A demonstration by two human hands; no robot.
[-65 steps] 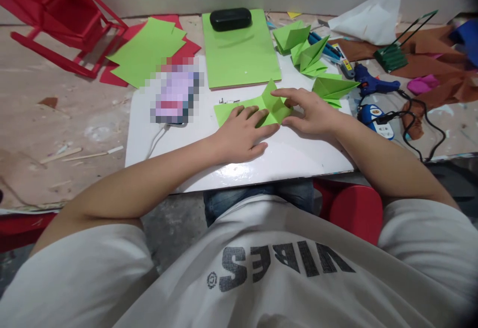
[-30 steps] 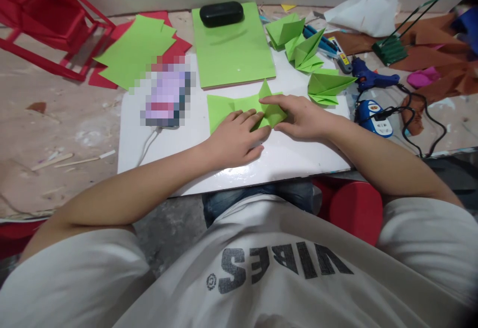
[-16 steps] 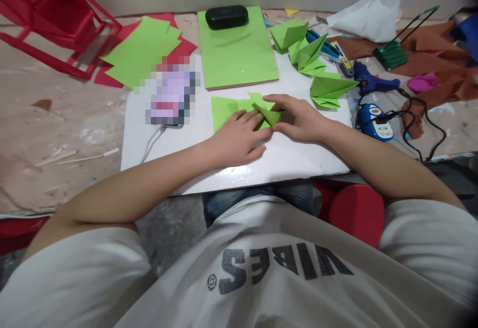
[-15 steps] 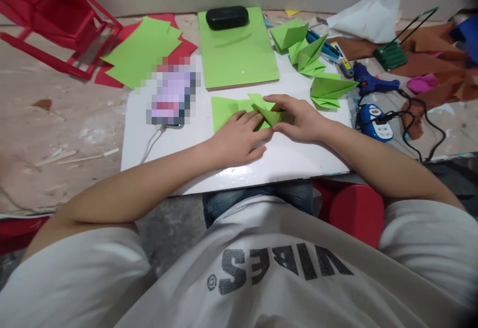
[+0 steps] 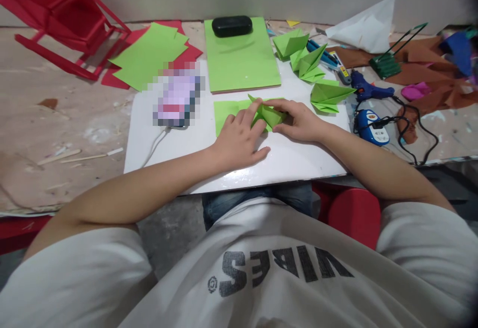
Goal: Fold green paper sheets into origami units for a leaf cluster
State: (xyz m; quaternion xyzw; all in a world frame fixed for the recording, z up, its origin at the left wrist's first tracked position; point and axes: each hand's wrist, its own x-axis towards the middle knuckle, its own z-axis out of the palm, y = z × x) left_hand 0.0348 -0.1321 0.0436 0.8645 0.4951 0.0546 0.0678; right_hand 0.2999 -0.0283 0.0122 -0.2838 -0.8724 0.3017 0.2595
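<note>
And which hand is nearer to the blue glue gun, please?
The right hand. It is at the right end of the green paper, left of the glue gun and nearer the body; the left hand, on the same paper, is farther left.

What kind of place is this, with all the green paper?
It looks like a craft table, maybe in a workshop. The clues are the partly folded paper, the blue glue gun and the cutter.
</note>
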